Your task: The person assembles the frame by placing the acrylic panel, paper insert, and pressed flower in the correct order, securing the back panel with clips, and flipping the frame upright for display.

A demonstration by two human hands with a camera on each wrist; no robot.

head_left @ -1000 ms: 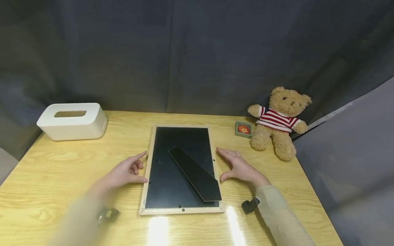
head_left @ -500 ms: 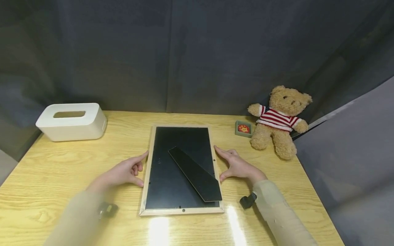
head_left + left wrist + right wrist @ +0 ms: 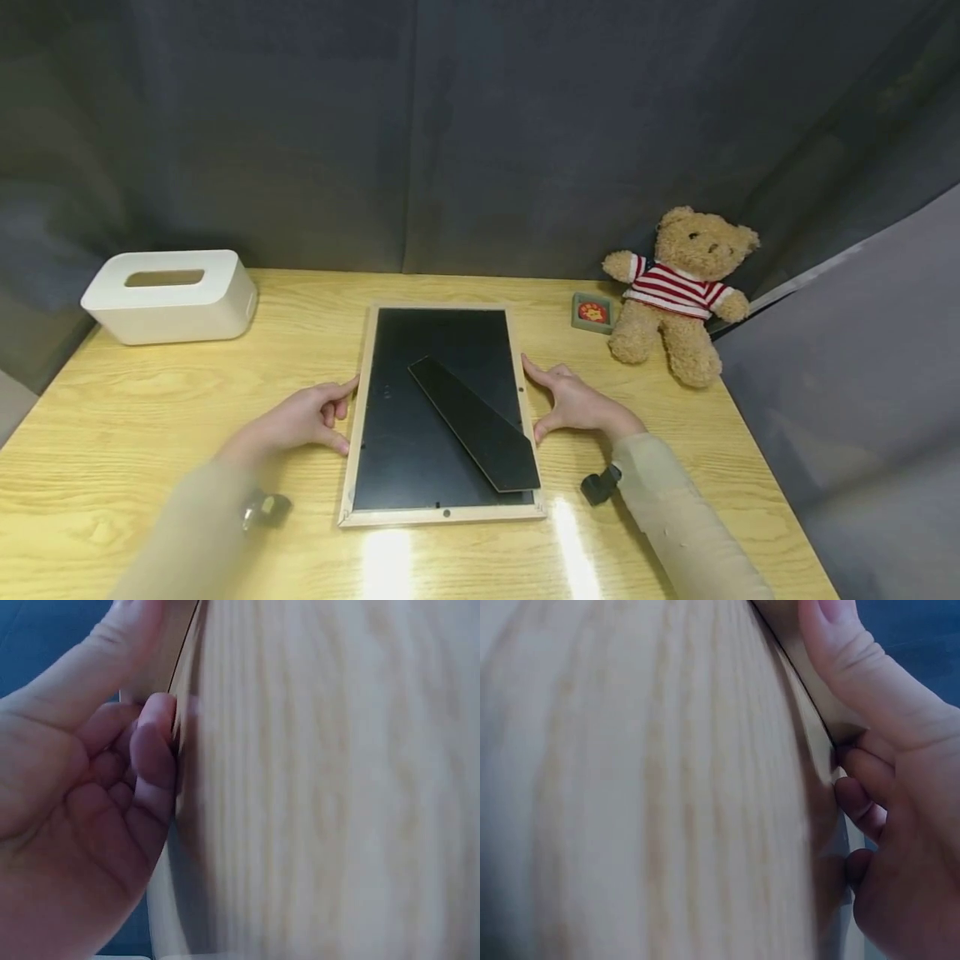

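A picture frame (image 3: pixel 442 333) with a pale wooden border and black backing lies face down on the table. Its black stand (image 3: pixel 480 433) slants across the back toward the lower right corner. At the frame's left edge is my left hand (image 3: pixel 300 421), thumb and index finger stretched out, other fingers curled in. My right hand (image 3: pixel 581 404) mirrors it on the right edge, with index finger and thumb spread along the border. Both wrist views show the left hand (image 3: pixel 82 765) and the right hand (image 3: pixel 907 795) close against the frame's wooden side, low on the table.
A white tissue box (image 3: pixel 172 300) stands at the back left. Back right, a teddy bear (image 3: pixel 675 292) in a striped top sits by a small green square tray (image 3: pixel 594 314) with a red emblem. A dark curtain (image 3: pixel 480 142) hangs behind the table.
My right hand has shifted slightly left, up to the frame's edge. The left thumb has drawn back and down a little along the left edge. The frame has stayed in place.
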